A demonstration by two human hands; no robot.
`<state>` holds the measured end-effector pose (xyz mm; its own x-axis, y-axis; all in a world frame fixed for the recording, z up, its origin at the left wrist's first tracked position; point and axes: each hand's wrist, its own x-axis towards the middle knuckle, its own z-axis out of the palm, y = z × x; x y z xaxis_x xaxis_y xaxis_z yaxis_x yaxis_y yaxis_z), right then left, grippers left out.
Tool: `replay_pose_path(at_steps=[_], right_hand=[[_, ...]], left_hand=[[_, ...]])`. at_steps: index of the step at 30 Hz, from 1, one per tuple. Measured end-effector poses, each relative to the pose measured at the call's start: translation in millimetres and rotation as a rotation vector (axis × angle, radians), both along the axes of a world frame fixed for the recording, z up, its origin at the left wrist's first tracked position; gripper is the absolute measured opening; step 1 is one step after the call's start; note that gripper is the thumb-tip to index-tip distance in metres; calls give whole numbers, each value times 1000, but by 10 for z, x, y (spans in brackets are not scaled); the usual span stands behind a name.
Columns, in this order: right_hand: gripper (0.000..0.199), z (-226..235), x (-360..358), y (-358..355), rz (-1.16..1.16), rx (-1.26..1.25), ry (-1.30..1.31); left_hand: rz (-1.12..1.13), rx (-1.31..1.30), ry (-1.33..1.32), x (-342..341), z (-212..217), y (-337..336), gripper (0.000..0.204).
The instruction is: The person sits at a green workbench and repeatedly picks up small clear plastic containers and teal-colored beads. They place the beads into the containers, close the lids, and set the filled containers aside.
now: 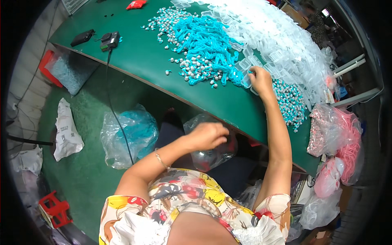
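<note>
My right hand (261,81) reaches over the green table with thumb and fingers pinched together, at the edge of a heap of clear plastic boxes (281,45). A bit of turquoise shows by its fingertips; what they hold is too small to make out. Left of it lies a pile of turquoise cord loops (204,38) with silvery-white beads (200,69) scattered around. More beads with turquoise ends (289,102) lie right of my right wrist. My left hand (207,136), fingers curled, hangs in front of the table edge over my lap; its grip is hidden.
A small black device (110,41) with a cable and a black case (82,37) lie on the table's left. Bags of pink cord (348,147) hang at the right edge. On the floor are a turquoise-filled bag (136,132), a white sack (66,130) and a red stool (55,208).
</note>
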<state>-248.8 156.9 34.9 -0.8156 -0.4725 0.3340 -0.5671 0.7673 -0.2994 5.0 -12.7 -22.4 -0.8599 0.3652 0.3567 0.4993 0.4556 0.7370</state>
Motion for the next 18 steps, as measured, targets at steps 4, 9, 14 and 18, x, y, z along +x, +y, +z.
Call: replay_pose_path(at_steps=[4, 9, 14, 18], right_hand=[[20, 12, 41, 64, 33, -119, 164], [21, 147, 219, 29, 77, -246, 218], [22, 83, 252, 145, 102, -363, 251], [21, 51, 255, 215, 58, -455, 200]], left_hand=[[429, -20, 282, -272, 451, -353, 18], [645, -174, 340, -671, 423, -460, 14], [671, -236, 347, -827, 265, -367, 10], [626, -154, 360, -763, 267, -330, 8]])
